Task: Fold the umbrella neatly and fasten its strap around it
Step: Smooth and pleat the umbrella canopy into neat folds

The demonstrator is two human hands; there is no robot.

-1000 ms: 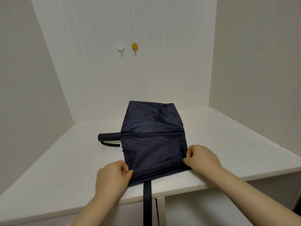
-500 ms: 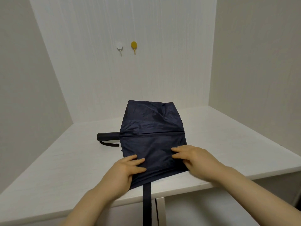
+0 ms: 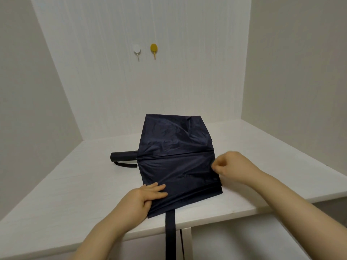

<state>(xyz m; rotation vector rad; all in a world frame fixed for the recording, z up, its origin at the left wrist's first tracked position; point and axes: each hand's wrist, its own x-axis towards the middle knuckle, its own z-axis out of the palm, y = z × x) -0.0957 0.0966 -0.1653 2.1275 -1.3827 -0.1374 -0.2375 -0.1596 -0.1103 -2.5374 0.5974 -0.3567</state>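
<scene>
A dark navy umbrella (image 3: 176, 154) lies collapsed on the white table (image 3: 75, 194), its canopy spread flat in loose panels. Its black handle (image 3: 123, 156) points left, with a wrist loop beneath it. The closing strap (image 3: 170, 231) hangs from the near canopy edge over the table's front. My left hand (image 3: 142, 198) rests flat on the near left corner of the fabric, fingers extended. My right hand (image 3: 232, 168) is at the canopy's right edge, fingers curled and pinching the fabric there.
Two wall hooks, one white (image 3: 137, 50) and one yellow (image 3: 154, 49), are on the back wall. Walls close in the table on the left, back and right. The table's front edge runs just below my hands.
My right hand moved from the middle of the near panel out to the right edge and pinched it. My left hand stayed flat on the near left corner, shifting slightly.
</scene>
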